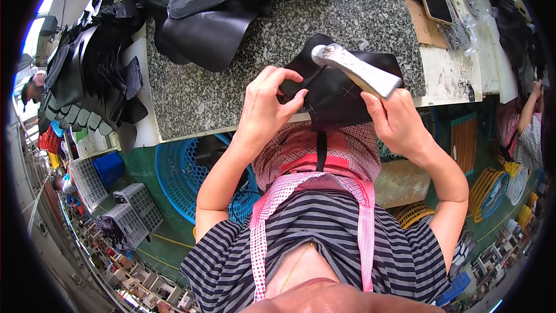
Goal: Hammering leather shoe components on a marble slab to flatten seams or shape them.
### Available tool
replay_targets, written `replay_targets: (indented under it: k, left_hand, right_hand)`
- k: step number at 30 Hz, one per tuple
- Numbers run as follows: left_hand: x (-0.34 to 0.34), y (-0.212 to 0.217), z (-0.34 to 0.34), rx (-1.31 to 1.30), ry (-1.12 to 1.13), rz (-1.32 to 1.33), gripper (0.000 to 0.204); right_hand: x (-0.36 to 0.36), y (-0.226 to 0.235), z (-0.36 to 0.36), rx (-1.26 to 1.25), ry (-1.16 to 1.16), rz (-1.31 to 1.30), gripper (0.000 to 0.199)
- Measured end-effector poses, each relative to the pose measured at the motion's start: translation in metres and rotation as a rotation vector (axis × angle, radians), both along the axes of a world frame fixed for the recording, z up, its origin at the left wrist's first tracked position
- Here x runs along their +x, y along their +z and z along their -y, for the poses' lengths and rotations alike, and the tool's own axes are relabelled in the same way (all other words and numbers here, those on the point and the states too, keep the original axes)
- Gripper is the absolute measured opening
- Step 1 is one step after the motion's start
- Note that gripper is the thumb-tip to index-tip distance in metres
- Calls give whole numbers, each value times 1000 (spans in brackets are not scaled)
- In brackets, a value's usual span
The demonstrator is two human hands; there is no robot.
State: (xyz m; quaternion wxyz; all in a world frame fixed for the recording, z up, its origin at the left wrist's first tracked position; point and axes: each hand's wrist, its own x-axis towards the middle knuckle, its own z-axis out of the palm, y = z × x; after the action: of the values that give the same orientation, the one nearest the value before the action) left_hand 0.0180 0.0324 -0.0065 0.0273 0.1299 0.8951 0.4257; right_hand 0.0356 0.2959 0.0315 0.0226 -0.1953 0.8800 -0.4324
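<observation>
A black leather piece lies over the near edge of the speckled stone slab, with light crossed lines marked on it. At its left side my left hand pinches a folded edge between thumb and curled forefinger. My right hand is closed round the near end of a silver-grey hammer. The hammer slants over the leather, its rounded head at the upper left; whether it touches the leather I cannot tell.
More black leather pieces are heaped on the slab's far left, and a layered stack stands beyond its left edge. A phone lies at the far right. Below stand a blue basket and grey crates. Another person's arm shows at right.
</observation>
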Motion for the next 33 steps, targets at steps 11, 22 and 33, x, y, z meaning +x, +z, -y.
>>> replay_targets:
  k: [11, 22, 33]
  left_hand:
    - [-1, -4, 9, -10, 13, -123, 27]
    - [-11, 4, 12, -11, -42, -45, 29]
    - [-11, -1, 14, -25, -73, -84, 28]
  right_hand:
    - [1, -15, 0, 88, 30, 318, 19]
    - [-5, 5, 1, 77, 65, 92, 20]
    - [1, -1, 4, 42, 33, 105, 20]
